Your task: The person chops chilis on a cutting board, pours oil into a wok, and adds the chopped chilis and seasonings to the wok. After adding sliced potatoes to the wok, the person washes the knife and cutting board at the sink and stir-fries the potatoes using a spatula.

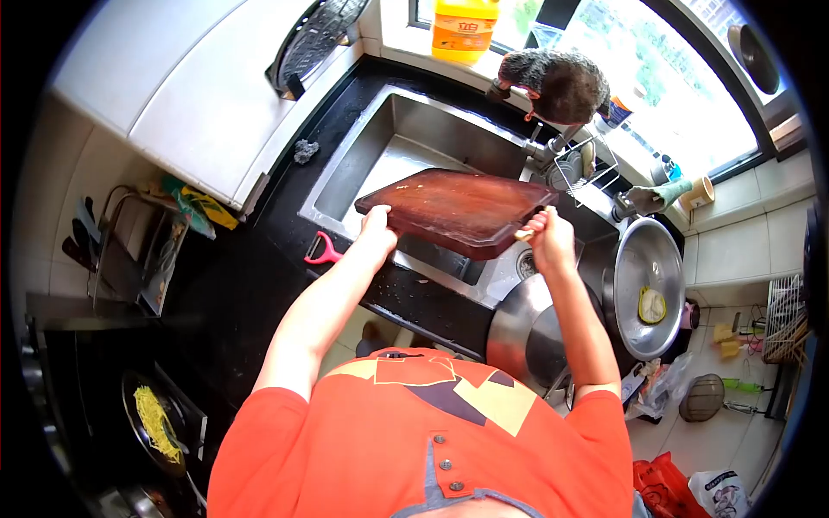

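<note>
A dark brown wooden cutting board [458,207] with cut corners is held over the steel sink [345,164]. My left hand [376,226] grips its near left corner, and my right hand [549,236] is closed around its right edge. A few pale bits lie on the board's upper left part. Something small and pale shows by my right fingers; I cannot tell what it is. Close to my left forearm, a pink-handled peeler [325,250] rests on the black counter [242,285].
A large steel bowl [635,259] holds a yellow-rimmed item, right of the sink. Steel pots [522,328] stand near my right forearm. Yellow shreds sit in a pan [155,423] at lower left. A faucet [548,147], a wire rack [596,173] and a yellow jug [465,30] line the back.
</note>
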The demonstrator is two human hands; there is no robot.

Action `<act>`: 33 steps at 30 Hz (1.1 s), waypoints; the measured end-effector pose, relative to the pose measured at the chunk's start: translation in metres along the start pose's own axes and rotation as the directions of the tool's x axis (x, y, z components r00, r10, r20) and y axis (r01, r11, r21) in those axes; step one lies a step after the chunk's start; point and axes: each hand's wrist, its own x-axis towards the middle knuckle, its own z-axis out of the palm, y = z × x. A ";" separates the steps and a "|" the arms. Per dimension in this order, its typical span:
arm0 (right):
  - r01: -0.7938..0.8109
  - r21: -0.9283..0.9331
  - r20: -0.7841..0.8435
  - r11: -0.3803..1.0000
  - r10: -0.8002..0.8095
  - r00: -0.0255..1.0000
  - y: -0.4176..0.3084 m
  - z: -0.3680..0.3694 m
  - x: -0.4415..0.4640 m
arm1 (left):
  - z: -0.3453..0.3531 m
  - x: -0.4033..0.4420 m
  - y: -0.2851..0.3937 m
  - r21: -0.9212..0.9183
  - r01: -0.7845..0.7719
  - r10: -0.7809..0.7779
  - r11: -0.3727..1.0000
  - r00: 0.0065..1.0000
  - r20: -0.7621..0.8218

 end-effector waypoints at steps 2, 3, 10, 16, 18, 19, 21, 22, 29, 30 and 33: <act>0.036 -0.030 -0.054 0.999 -0.038 0.998 0.020 0.006 0.012 | -0.003 0.027 -0.003 -0.016 -0.006 0.006 1.000 1.000 -0.020; 0.043 -0.035 -0.075 0.998 -0.045 0.996 0.031 0.007 0.022 | -0.002 0.042 -0.001 0.049 -0.025 0.026 0.998 0.999 -0.026; -0.025 -0.160 -0.238 0.987 -0.014 0.971 0.071 0.016 0.044 | -0.005 0.090 -0.003 0.196 -0.007 0.019 0.981 0.998 -0.062; -0.069 -0.243 -0.341 0.967 -0.018 0.940 0.074 -0.004 0.080 | 0.065 0.053 -0.009 0.769 -0.639 0.575 0.000 0.630 0.523; -0.077 -0.257 -0.362 0.963 -0.022 0.932 0.065 -0.004 0.083 | 0.106 0.052 -0.026 0.675 -0.721 0.417 0.157 0.668 0.616; -0.075 -0.276 -0.370 0.958 -0.034 0.928 0.062 -0.008 0.087 | 0.129 0.049 -0.037 0.638 -0.747 0.351 0.187 0.657 0.667; -0.065 -0.307 -0.398 0.950 -0.066 0.915 0.053 -0.012 0.096 | 0.180 0.039 -0.055 0.589 -0.808 0.295 -0.010 0.560 0.774; -0.074 -0.314 -0.407 0.947 -0.064 0.911 0.050 -0.014 0.099 | 0.202 0.039 -0.066 0.533 -0.846 0.288 0.004 0.512 0.810; -0.088 -0.245 -0.377 0.965 -0.011 0.926 0.050 -0.021 0.099 | 0.298 0.037 -0.141 0.580 -0.803 0.317 -0.137 0.519 0.794; -0.080 -0.242 -0.374 0.967 -0.017 0.927 0.051 -0.022 0.100 | 0.305 0.035 -0.139 0.625 -0.770 0.350 -0.131 0.554 0.756; -0.075 -0.251 -0.379 0.965 -0.027 0.925 0.052 -0.021 0.100 | 0.312 0.044 -0.135 0.582 -0.775 0.334 -0.246 0.496 0.801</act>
